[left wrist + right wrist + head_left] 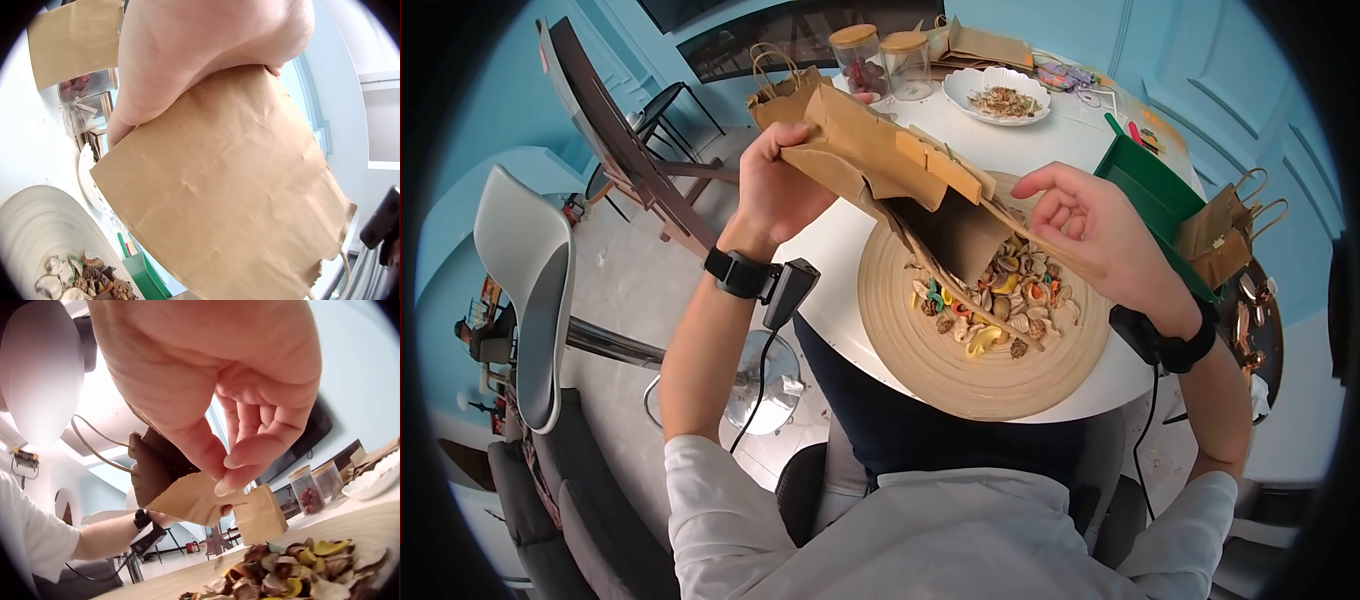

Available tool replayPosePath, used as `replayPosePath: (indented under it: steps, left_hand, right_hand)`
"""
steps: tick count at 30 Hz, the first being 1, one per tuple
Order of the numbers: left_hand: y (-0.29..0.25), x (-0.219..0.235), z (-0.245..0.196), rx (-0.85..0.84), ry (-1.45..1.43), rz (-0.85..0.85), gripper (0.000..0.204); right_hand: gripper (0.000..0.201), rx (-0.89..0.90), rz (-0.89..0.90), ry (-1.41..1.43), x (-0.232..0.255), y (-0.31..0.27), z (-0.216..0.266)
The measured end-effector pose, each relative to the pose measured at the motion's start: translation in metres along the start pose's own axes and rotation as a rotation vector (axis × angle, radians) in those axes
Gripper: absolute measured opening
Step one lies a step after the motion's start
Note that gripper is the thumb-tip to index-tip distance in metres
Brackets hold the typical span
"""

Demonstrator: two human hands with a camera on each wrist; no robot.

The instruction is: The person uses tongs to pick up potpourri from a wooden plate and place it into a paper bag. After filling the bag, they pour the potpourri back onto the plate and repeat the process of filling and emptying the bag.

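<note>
My left hand [778, 195] grips the bottom end of a brown paper bag [865, 140], thumb on one side and fingers behind. The bag is tilted, its dark mouth facing down over the round wooden plate [900, 350]. A torn, ragged edge and a twisted paper handle show at its lower end in the left wrist view. With thumb and fingertips my right hand [1105, 235] pinches a paper flap [190, 499] at the bag's mouth. Below lies a heap of potpourri [1040, 300]: dried petals, small cones, yellow and green bits.
Behind stand another paper bag [775, 90], two lidded glass jars [910, 70] and a white scalloped bowl [1000, 95] of fine scraps. At the right are a green box [1145, 185] and a further paper bag [1225, 235]. A white stool [525, 260] stands left.
</note>
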State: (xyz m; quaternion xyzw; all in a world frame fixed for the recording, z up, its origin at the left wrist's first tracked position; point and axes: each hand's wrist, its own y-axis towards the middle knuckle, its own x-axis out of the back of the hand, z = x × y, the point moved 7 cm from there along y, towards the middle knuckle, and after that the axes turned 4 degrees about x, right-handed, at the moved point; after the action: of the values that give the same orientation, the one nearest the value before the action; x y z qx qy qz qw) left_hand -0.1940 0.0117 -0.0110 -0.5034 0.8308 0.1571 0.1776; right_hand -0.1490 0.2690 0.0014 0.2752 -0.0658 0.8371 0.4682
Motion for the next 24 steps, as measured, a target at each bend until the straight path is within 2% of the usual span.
replayPosePath:
  steps: [4,6,8,10,11,13,15,16,18,19,20,21,23,24]
  left_hand:
    - [0.001,0.001,0.001,0.005,-0.016,0.004,0.077]
    - [0.001,0.004,0.003,0.01,-0.055,-0.012,0.075]
    - [0.001,0.008,0.006,0.016,-0.097,-0.03,0.074]
    - [0.0,0.017,0.012,0.064,-0.208,-0.082,0.063]
    - [-0.002,0.018,0.014,0.068,-0.21,-0.081,0.063]
    - [-0.005,0.016,0.018,0.069,-0.326,-0.043,0.048]
    - [-0.006,0.018,0.022,0.066,-0.332,-0.07,0.047]
    - [-0.007,0.017,0.024,0.074,-0.329,-0.057,0.047]
    - [-0.009,0.022,0.029,0.077,-0.323,-0.046,0.047]
    - [-0.011,0.014,0.031,0.094,-0.376,0.062,0.048]
    - [-0.014,0.006,0.03,0.11,-0.425,0.171,0.048]
    - [-0.017,0.004,0.031,0.104,-0.421,0.169,0.048]
    - [-0.028,0.008,0.03,0.127,-0.035,-0.434,0.054]
    - [-0.03,0.022,0.025,0.08,0.189,-0.446,0.059]
  right_hand:
    - [0.031,0.086,-0.005,-0.128,0.0,-0.001,0.003]
    - [0.034,0.268,-0.107,-0.233,0.003,-0.005,0.016]
    - [0.037,0.324,-0.134,-0.232,-0.001,-0.001,0.018]
    - [0.04,0.376,-0.164,-0.23,-0.003,0.002,0.024]
    - [0.042,0.354,-0.14,-0.143,-0.005,0.005,0.025]
    - [0.044,0.33,-0.116,-0.057,-0.008,0.008,0.027]
    - [0.039,0.308,-0.07,0.189,-0.011,0.012,0.029]
    - [0.039,0.309,-0.069,0.19,-0.015,0.015,0.032]
    - [0.026,0.347,-0.199,-0.04,-0.013,0.019,0.042]
    - [0.026,0.353,-0.196,-0.041,-0.011,0.023,0.042]
    - [0.022,0.381,-0.218,-0.172,-0.008,0.028,0.044]
    - [0.021,0.408,-0.24,-0.303,-0.005,0.035,0.046]
    - [0.028,0.448,-0.28,-0.307,0.001,0.051,0.041]
    - [0.028,0.488,-0.348,-0.376,0.007,0.055,0.044]
